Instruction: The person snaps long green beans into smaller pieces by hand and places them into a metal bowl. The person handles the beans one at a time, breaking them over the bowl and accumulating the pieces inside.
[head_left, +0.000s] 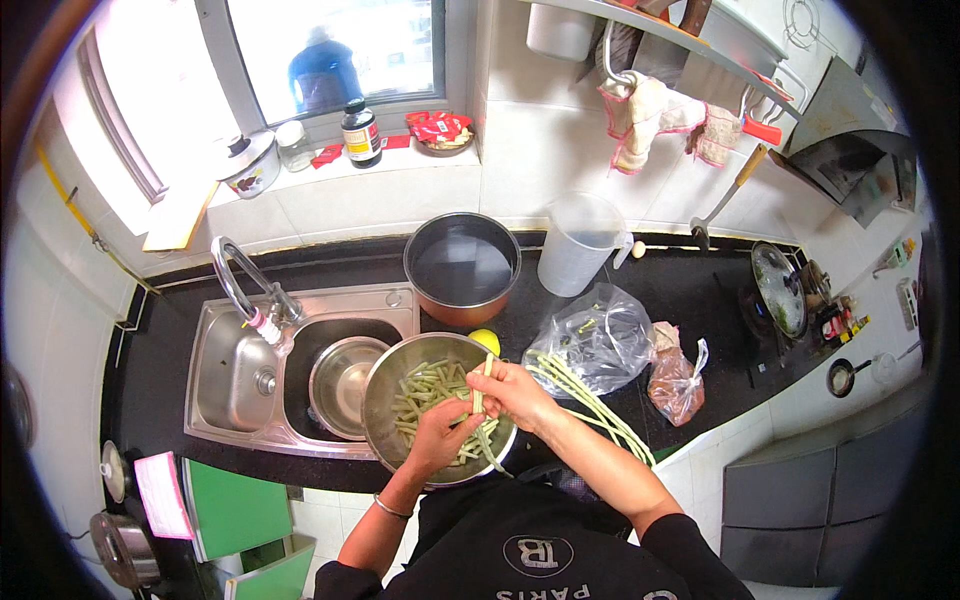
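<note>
Both my hands meet over a wide stainless steel bowl (381, 405) at the counter's front edge. Short pieces of green long bean (424, 386) lie inside it. My left hand (448, 433) and my right hand (514, 391) grip a bunch of long beans (480, 394) between the fingers, and one bean end trails over the bowl's near rim. To the right, whole long beans (592, 409) extend from a clear plastic bag (596, 337) across the counter. Just behind the bowl sits a yellow-green round object (485, 342), partly covered by it.
Left of the bowl is a double steel sink (232, 360) with a metal basin (341, 386) and a faucet (251, 281). A dark pot of water (461, 262) and a plastic measuring jug (577, 244) stand behind. Further right are a tied bag (676, 386) and a lidded pan (780, 289) on the stove.
</note>
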